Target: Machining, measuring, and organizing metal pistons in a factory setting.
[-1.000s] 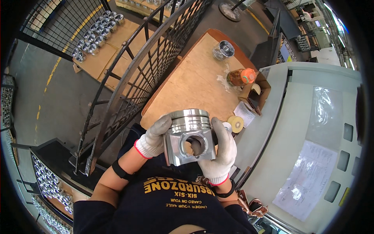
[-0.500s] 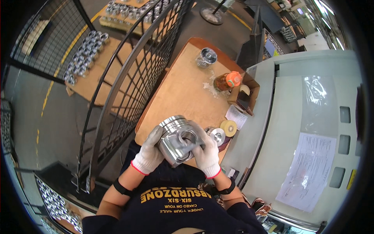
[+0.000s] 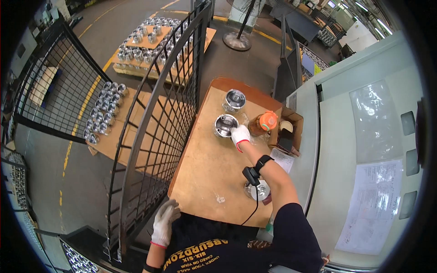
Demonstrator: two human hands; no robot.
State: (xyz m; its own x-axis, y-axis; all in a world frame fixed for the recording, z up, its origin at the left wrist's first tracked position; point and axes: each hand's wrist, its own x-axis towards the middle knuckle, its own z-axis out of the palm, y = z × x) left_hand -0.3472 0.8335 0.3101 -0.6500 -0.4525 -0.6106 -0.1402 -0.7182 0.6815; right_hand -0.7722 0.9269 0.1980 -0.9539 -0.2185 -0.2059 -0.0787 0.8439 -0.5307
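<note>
My right hand (image 3: 240,136), in a white knit glove, reaches far across the wooden tabletop (image 3: 200,182). Its fingers close on the right rim of a shiny metal piston (image 3: 220,126), which sits open end up. Just behind that one stands another piston (image 3: 235,101). Down at the table's near left corner, my gloved left hand (image 3: 165,223) holds nothing, its fingers loosely stretched. A third piston (image 3: 258,190) rests at the near right, partly covered by my right arm and its black strap with a dangling cord.
An orange-capped bottle (image 3: 266,123) and a cardboard box (image 3: 291,127) stand right of the pistons. Along the left rises a black mesh fence (image 3: 157,123); beyond it, rows of pistons (image 3: 104,107) sit on cardboard. A pale machine cabinet (image 3: 337,136) borders the right.
The piston that both hands held near my body now stands on the far tabletop under my right hand. My left hand has let go and dropped toward the lower left.
</note>
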